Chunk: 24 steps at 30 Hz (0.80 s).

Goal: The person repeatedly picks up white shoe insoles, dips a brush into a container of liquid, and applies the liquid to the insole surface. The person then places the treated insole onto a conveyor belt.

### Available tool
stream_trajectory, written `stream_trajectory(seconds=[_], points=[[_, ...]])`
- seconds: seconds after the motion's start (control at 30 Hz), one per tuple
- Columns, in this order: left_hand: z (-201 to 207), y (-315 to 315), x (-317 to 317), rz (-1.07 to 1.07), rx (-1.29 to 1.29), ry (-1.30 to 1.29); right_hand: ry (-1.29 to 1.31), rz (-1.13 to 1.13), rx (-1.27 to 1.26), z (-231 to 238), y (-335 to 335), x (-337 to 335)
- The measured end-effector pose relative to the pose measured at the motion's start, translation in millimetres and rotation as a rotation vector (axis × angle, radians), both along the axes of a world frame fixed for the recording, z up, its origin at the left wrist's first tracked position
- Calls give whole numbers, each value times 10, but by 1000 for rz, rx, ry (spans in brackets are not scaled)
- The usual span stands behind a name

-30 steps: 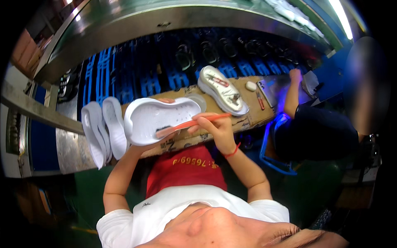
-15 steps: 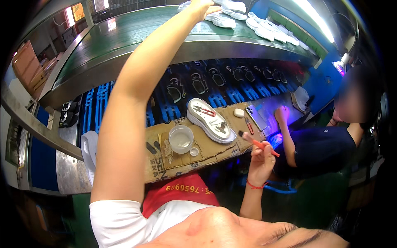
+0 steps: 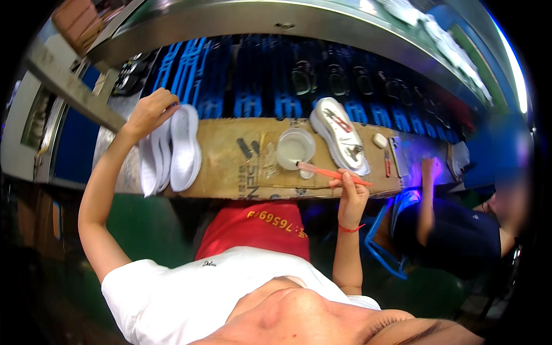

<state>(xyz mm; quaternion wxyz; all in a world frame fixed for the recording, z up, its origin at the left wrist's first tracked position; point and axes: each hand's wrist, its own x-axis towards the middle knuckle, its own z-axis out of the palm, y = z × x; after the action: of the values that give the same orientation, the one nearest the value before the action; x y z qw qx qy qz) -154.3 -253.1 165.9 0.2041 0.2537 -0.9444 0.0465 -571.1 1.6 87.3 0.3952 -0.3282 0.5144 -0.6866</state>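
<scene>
My left hand (image 3: 152,114) is at the far left of the bench, its fingers closed round the upper end of a white shoe sole (image 3: 164,155). Other white soles lie tightly beside it, one (image 3: 185,152) flat on the cardboard (image 3: 224,161). My right hand (image 3: 352,194) grips the orange handle of a brush (image 3: 329,172). The brush's dark tip is at the near rim of a clear plastic tub (image 3: 279,150) of liquid; whether it touches is unclear. Beyond my right hand lies another white sole (image 3: 330,123) with small tools on it. A small white cap (image 3: 307,171) sits by the tub.
Right of the tub are a small white case (image 3: 380,141), red snips (image 3: 387,165) and a phone (image 3: 398,155). A co-worker's hand (image 3: 430,169) rests in purple light. Behind the bench runs a blue rack (image 3: 247,103) with dark shoes, under a raised conveyor (image 3: 276,23).
My left hand has come down from the raised conveyor to the bench's left end, where more white soles now lie. The brush has moved left, its tip lowered to the tub.
</scene>
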Motion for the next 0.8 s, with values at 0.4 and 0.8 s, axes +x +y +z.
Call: stream_trajectory(seconds=[0.4,0.8], points=[[-332,165,702,-60,-33,-500,302,119,133,-108,-524,-65],[352,202,457,-57,79,-569,520,90,99,-98,-901,-189]])
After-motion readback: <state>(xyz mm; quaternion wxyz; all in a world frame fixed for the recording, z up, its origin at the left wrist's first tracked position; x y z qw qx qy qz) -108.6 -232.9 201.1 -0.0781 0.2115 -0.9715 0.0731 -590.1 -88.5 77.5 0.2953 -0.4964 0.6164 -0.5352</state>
